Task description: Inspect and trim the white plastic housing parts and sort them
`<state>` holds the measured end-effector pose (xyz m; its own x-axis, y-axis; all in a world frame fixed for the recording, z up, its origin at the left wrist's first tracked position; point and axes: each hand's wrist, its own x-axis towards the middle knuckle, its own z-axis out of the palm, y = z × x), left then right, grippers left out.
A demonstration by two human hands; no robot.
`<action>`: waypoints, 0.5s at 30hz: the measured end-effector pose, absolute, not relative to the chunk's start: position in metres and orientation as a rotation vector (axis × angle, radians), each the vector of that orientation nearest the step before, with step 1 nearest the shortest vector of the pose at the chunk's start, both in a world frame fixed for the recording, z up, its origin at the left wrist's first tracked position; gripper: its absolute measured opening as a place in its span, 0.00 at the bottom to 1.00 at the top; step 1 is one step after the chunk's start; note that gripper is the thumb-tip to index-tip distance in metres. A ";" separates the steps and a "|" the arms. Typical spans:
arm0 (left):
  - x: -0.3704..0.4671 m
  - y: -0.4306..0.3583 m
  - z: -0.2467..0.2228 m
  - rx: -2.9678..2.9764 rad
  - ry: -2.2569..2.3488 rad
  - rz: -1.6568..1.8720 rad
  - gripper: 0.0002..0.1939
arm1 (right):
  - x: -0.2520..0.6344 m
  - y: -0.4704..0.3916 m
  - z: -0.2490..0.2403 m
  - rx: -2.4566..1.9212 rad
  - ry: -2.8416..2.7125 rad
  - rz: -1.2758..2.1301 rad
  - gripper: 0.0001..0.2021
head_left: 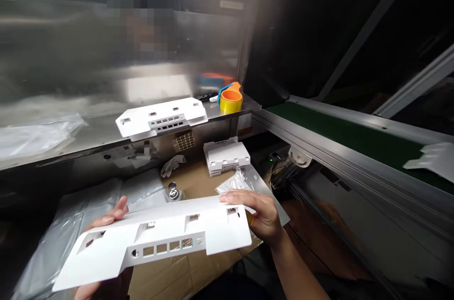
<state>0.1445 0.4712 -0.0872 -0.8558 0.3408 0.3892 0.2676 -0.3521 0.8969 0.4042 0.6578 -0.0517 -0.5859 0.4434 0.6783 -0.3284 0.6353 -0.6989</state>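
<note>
A long white plastic housing [166, 238] with a row of square openings is held up in the lower middle. Its left end is gripped by my left hand [108, 219], fingers over the upper edge and more of the hand showing below. My right hand [257, 210] holds the right end, fingers on top and a yellow band on one finger. Similar white housings [161, 118] lie on the metal shelf, beside a yellow tape roll [231, 101] with an orange and blue item. Another stack of white housings [228, 154] stands on the cardboard-covered surface beneath.
Plastic bags [142, 191] lie at the left, and more clear plastic [39, 134] rests on the shelf [95, 132]. A white glove [173, 165] and a small metal-topped container [173, 192] are behind the held housing. At the right runs a green conveyor [340, 134] carrying a white part [434, 160].
</note>
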 end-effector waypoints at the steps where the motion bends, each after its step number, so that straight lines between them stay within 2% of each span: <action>1: 0.151 0.466 -0.081 0.794 1.724 2.477 0.41 | 0.400 0.655 -0.052 -0.070 -1.941 1.066 0.21; 7: 0.176 0.443 -0.053 0.828 1.788 2.425 0.36 | 0.385 0.645 -0.059 -0.030 -1.948 1.173 0.20; 15: 0.176 0.420 -0.059 0.815 1.931 2.406 0.39 | 0.373 0.638 -0.073 0.003 -1.949 1.282 0.20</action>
